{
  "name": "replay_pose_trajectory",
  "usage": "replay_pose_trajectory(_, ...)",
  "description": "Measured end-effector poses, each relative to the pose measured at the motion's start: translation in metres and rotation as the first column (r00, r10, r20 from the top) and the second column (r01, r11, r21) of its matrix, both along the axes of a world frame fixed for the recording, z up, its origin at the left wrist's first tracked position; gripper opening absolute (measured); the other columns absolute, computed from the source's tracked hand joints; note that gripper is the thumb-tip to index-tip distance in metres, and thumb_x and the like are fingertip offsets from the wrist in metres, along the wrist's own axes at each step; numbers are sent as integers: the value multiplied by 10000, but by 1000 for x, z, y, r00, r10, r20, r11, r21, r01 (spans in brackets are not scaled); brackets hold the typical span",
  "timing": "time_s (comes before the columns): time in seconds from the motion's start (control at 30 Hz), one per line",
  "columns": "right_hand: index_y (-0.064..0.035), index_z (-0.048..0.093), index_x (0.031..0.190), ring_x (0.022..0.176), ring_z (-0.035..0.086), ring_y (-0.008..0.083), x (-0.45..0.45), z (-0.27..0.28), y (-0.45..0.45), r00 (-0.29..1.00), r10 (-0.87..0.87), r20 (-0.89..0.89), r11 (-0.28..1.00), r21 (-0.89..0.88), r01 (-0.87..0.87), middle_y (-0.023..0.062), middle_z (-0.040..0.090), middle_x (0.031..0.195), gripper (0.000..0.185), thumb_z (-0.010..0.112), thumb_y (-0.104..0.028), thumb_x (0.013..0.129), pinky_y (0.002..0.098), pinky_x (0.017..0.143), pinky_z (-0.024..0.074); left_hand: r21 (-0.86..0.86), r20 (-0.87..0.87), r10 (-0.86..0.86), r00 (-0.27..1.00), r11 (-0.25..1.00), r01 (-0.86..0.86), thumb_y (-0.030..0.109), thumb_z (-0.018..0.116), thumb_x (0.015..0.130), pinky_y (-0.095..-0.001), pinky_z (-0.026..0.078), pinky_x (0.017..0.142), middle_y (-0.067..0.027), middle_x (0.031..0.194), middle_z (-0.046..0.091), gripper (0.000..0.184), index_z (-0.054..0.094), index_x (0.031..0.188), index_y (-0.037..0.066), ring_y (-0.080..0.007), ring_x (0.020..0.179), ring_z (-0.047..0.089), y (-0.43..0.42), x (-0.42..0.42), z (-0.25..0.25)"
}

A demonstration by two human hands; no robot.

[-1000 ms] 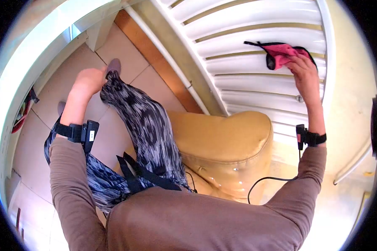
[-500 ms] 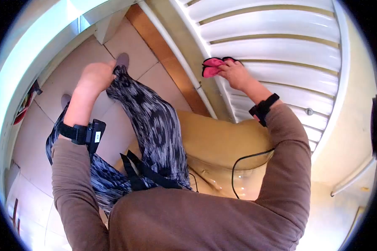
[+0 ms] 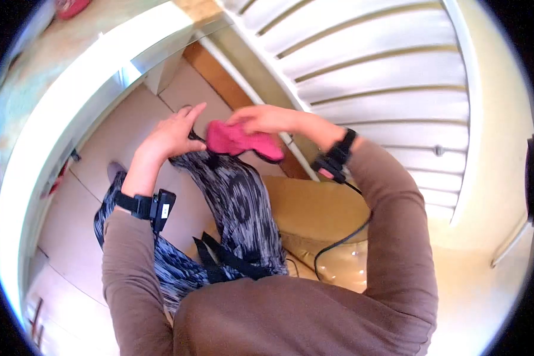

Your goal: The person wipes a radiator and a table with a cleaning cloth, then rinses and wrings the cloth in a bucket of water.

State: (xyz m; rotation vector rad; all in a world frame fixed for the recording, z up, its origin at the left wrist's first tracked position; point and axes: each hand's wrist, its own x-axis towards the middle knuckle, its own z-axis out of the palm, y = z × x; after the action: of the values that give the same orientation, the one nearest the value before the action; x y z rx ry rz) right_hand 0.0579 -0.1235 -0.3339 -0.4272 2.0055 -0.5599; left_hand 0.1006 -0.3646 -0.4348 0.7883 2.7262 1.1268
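Note:
A pink cloth with black edging [image 3: 234,141] hangs from my right hand [image 3: 266,120], which pinches its upper side above my knee. Just to its left is my left hand [image 3: 171,135], fingers spread and thumb pointing toward the cloth. Nothing is in that hand, and whether its thumb touches the cloth's edge I cannot tell. Both wrists carry black straps with small devices; a black cable [image 3: 344,240] runs from the right one.
To the right stands a white slatted panel [image 3: 385,71], like a radiator. A pale-edged table [image 3: 35,136] curves along the left. I sit on a shiny tan seat [image 3: 314,207] above a tiled floor [image 3: 71,237]. A red item [image 3: 71,7] lies at the upper left.
My right hand has brought the pink cloth left, away from the slatted panel, to in front of me. My left hand has moved right and opened. The view has shifted, showing more tabletop.

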Motion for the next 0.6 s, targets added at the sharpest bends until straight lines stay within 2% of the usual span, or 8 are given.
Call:
replay_pose_trajectory(0.07,-52,564,1176,1011,527,149,-3,-6,-40,993,-83,84,931,-350,107,67,588,1110,419,515,-100,762,270,905,404,141,-52,-116,992,983,122,285,729,686,-397,451,897,-201,1139,577,590,505,1204,111,-331,1059,556,5,-4,8)
replay_pose_trajectory(0.1,-48,568,1162,984,527,141,-6,-14,-54,985,-148,92,913,-369,172,69,589,1096,411,524,-118,760,260,889,407,131,229,-186,955,978,159,239,701,678,-402,457,872,-177,1100,604,526,544,1166,124,-328,1051,566,1,-10,24)
replay_pose_trajectory(0.17,-44,573,1149,956,526,133,-13,-37,-71,965,-244,95,880,-397,261,71,590,1083,405,533,-137,757,251,873,409,-387,437,98,894,918,89,229,664,697,-427,485,795,-185,975,643,435,579,1112,128,-348,929,612,-10,-27,36)
replay_pose_trajectory(0.27,-64,529,1211,1053,513,148,-18,-79,-71,839,-535,97,677,-545,495,96,556,1173,447,573,-234,799,271,906,399,-267,107,334,936,917,-297,212,578,755,-456,483,752,-187,917,653,369,563,1118,150,-371,880,619,-20,-26,24)
replay_pose_trajectory(0.33,-92,369,1355,1220,418,217,11,-88,-79,404,-910,95,229,-698,679,113,421,1355,638,596,-376,831,380,971,366,-90,105,545,832,838,-538,194,568,759,-452,476,755,-188,945,650,408,513,1162,162,-370,901,616,-16,-27,30)
replay_pose_trajectory(0.47,-159,132,1449,1341,236,338,65,-106,-91,0,-658,753,-333,-291,897,119,177,1492,911,579,-604,791,583,994,277,49,155,515,843,848,-528,149,566,749,-443,473,773,-156,1012,642,441,487,1182,174,-367,927,610,-2,-28,17)
replay_pose_trajectory(0.5,-167,276,1407,1292,337,308,72,-105,-96,-117,-520,846,-473,-171,864,144,324,1420,799,553,-614,806,597,984,288,44,155,501,851,857,-513,149,566,749,-443,473,773,-156,1012,642,441,487,1182,174,-367,927,610,6,-26,15)
replay_pose_trajectory(0.6,-133,461,1264,1155,491,257,76,-104,-94,105,-388,915,-551,-322,770,138,511,1247,603,557,-551,839,542,947,376,63,125,23,992,998,-31,133,608,711,-403,470,844,-155,1106,605,472,531,1177,153,-350,1007,580,23,-14,14)
